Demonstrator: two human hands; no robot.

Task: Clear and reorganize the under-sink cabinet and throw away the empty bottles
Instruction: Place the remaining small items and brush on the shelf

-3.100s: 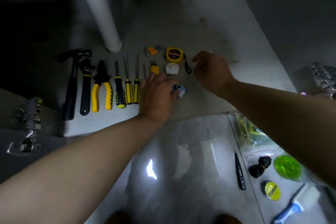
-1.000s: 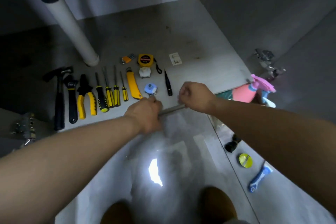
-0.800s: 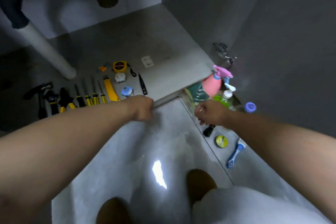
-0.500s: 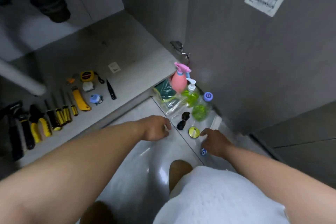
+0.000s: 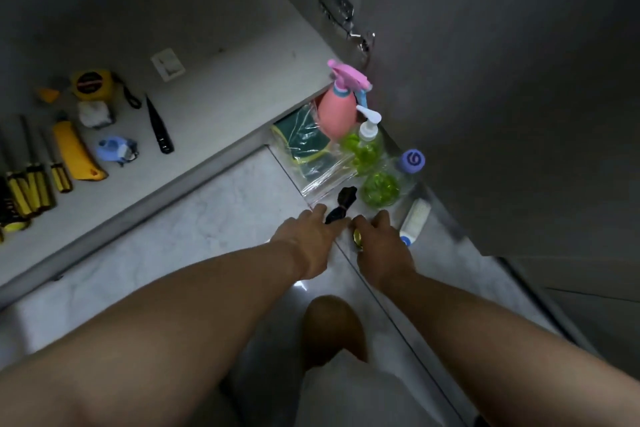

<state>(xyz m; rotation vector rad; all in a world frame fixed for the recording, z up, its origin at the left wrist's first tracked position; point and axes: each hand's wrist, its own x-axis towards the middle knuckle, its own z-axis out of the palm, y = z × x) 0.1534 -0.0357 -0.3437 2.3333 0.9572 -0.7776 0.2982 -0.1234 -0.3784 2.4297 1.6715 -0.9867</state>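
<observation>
On the floor tiles by the open cabinet door stand a pink spray bottle (image 5: 337, 114), a green pump bottle (image 5: 367, 149) and a green bottle with a purple cap (image 5: 381, 188). A clear bag holding green sponges (image 5: 304, 146) lies beside them. My left hand (image 5: 308, 236) pinches the near end of a small black bundle (image 5: 344, 199). My right hand (image 5: 382, 241) curls over a round yellow tin (image 5: 357, 238), which is mostly hidden beneath it. Both hands sit close together.
The cabinet floor (image 5: 221, 90) holds a row of tools: tape measure (image 5: 90, 83), yellow utility knife (image 5: 74, 152), screwdrivers (image 5: 31, 184), black tester pen (image 5: 159, 128), a blue fitting (image 5: 112, 149). A white and blue brush (image 5: 415, 218) lies right of my hand. The door (image 5: 502, 80) stands at the right.
My view swung right, from the tools to the bottles on the floor. Both hands left the cabinet edge and came down onto the black bundle and the yellow tin.
</observation>
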